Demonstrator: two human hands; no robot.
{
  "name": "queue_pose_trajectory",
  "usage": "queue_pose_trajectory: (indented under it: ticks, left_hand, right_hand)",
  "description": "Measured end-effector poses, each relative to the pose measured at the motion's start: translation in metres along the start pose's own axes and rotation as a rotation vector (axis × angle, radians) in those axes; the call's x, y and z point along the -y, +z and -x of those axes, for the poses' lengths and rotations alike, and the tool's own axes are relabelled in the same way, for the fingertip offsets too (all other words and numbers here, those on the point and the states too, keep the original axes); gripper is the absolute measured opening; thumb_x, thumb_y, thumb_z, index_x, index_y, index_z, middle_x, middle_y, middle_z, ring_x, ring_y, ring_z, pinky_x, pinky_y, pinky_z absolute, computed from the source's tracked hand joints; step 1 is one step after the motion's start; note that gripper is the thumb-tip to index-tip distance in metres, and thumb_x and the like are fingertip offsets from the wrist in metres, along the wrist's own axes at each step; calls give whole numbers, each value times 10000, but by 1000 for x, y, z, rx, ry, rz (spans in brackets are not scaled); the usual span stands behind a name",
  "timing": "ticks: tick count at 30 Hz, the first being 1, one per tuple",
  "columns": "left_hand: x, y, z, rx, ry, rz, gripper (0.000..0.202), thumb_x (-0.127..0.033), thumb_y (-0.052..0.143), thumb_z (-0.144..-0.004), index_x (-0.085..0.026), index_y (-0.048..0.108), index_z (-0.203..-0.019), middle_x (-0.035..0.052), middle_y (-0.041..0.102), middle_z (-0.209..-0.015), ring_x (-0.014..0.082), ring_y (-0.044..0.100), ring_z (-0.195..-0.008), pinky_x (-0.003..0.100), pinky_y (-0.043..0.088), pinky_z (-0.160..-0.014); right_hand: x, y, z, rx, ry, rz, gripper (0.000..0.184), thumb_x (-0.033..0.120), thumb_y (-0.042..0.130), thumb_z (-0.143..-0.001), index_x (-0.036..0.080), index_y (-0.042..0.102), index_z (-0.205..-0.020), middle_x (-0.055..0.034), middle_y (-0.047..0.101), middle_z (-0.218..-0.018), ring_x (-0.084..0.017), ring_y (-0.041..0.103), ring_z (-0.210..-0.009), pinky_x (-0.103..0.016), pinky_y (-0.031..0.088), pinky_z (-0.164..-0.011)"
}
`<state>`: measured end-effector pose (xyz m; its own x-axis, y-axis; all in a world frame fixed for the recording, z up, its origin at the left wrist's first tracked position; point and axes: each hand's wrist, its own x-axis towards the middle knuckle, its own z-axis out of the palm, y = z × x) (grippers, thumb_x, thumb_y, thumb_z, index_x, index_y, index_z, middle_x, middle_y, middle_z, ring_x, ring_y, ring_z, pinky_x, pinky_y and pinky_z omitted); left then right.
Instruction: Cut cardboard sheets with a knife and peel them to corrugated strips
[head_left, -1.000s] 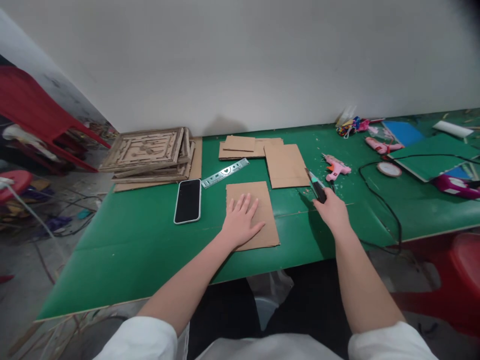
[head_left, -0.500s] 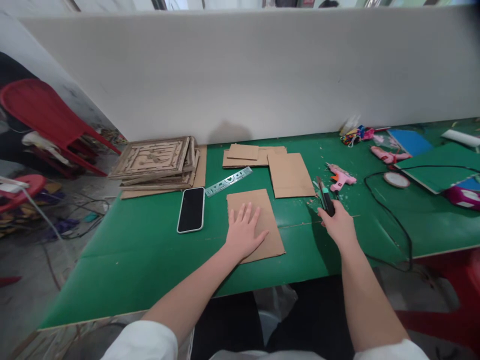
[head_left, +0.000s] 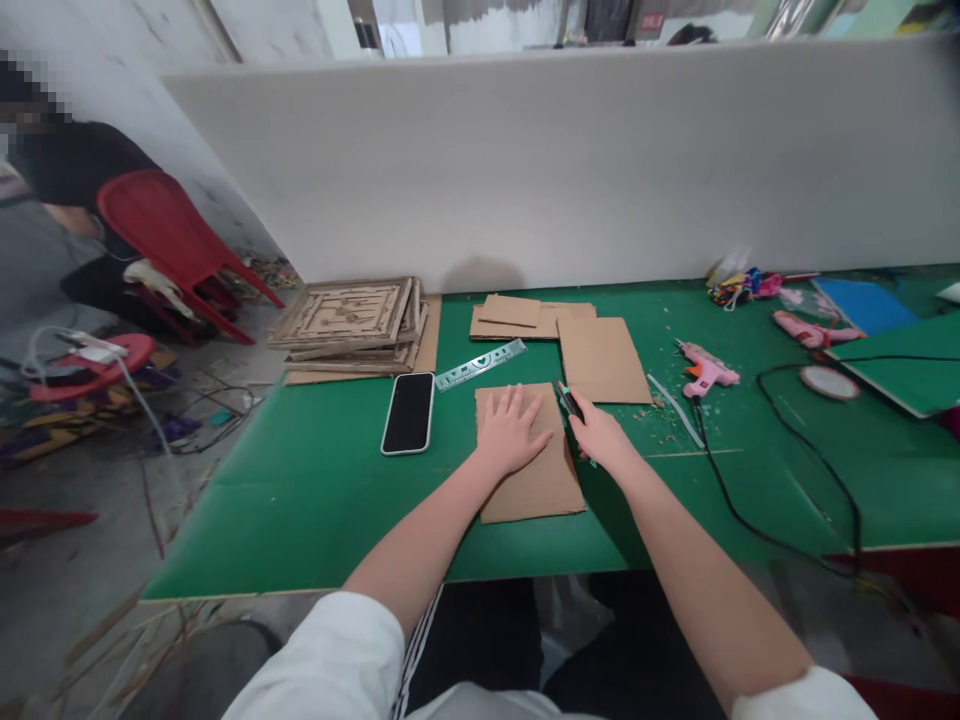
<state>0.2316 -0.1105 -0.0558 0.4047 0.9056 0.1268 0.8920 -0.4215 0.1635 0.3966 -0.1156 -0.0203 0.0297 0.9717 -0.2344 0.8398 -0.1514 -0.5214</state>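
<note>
Left hand (head_left: 512, 432) pressed flat and open on the cardboard sheet (head_left: 534, 485); right hand (head_left: 604, 440) gripped a utility knife (head_left: 570, 401) at its right edge.
Phone (head_left: 409, 412) and metal ruler (head_left: 481, 365) lay to the left; a loose cardboard piece (head_left: 602, 360) and pink glue gun (head_left: 703, 370) beyond.

One phone (head_left: 409, 412), one ruler (head_left: 480, 365), one knife (head_left: 570, 400), two hands (head_left: 512, 432) (head_left: 604, 440)

My left hand (head_left: 514, 432) flat on cardboard sheet (head_left: 536, 480), covers its upper middle. My right hand (head_left: 600, 440) wrapped round utility knife (head_left: 570, 400): only dark tip pokes past fingers, handle hidden, blade too small to judge. Ruler (head_left: 480, 365) markings too small to read. Lower layers of maze stack (head_left: 349, 315) hidden under top piece. Black cable (head_left: 706, 450) drops from sight past table (head_left: 300, 520) near edge. Green board (head_left: 911, 375) cut by right edge. Person (head_left: 67, 170) far left blurred, cut by frame.
</note>
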Motion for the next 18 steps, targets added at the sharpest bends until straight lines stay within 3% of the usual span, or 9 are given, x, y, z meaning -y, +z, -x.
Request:
queue_pose_trajectory:
  ticks: [4,8,18]
  left_hand:
    - [0,0,0,3,8,-8,653,-614,237,-821,-254,276,-1364,123,206,-1449,293,139,-1334,526,117,-1034]
    - [0,1,0,0,5,-26,661,-626,228,-814,-255,290,-1357,127,213,-1446,294,146,-1331,528,120,-1032]
    - [1,1,0,-7,-13,-14,631,-609,227,-823,-260,325,-1339,97,246,-1434,273,160,-1325,497,132,-1040]
  right_hand:
    - [2,1,3,49,2,18,515,249,333,-843,229,280,-1354,-51,664,-773,-120,552,-421,-253,438,-542]
    - [0,2,15,48,-6,65,533,244,349,-840,200,270,-1365,-40,654,-693,-135,572,-467,-255,427,-572]
    - [-9,2,85,126,3,102,554,264,317,-862,147,217,-1393,-25,619,-595,-148,566,-486,-241,385,-536]
